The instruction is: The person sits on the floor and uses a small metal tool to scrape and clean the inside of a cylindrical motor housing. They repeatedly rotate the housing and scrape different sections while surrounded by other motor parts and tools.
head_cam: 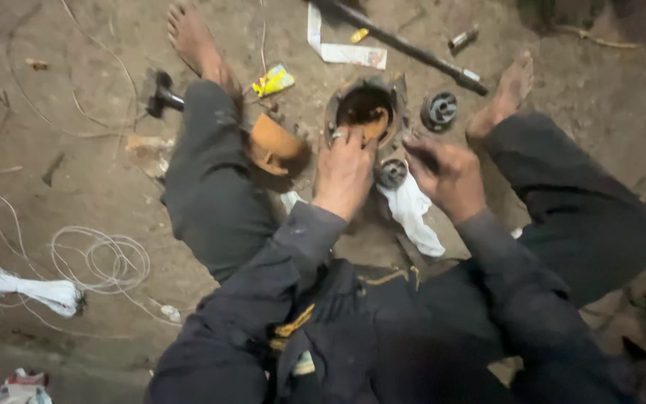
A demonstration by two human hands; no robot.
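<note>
While a person sits barefoot on the dirt floor (pixel 99 187), legs spread, the left hand (pixel 344 170) rests on the rim of a round rusty housing (pixel 364 108) at upper centre of the frame, its fingers (pixel 342 138) together and laid over the edge, one wearing a ring. The right hand (pixel 446 173), just right of it, has its fingers curled shut around a small dark tool whose shape is too blurred to make out. The housing stands between the feet, its hollow dark and grimy, with an orange-brown patch on the near inner wall. A small gear-like part (pixel 392 173) lies between the hands beside a white rag (pixel 413 213); a dark pulley (pixel 440 109) sits to the right, an orange cap (pixel 274 147) to the left, a long rod (pixel 405 46) along the top. With loose grit all around, dirt may well fall into the open housing, and the small part could be lost in the soil if knocked. The tool may slip off greasy metal toward the left hand so close by. White cord (pixel 106 258) coils at lower left.
</note>
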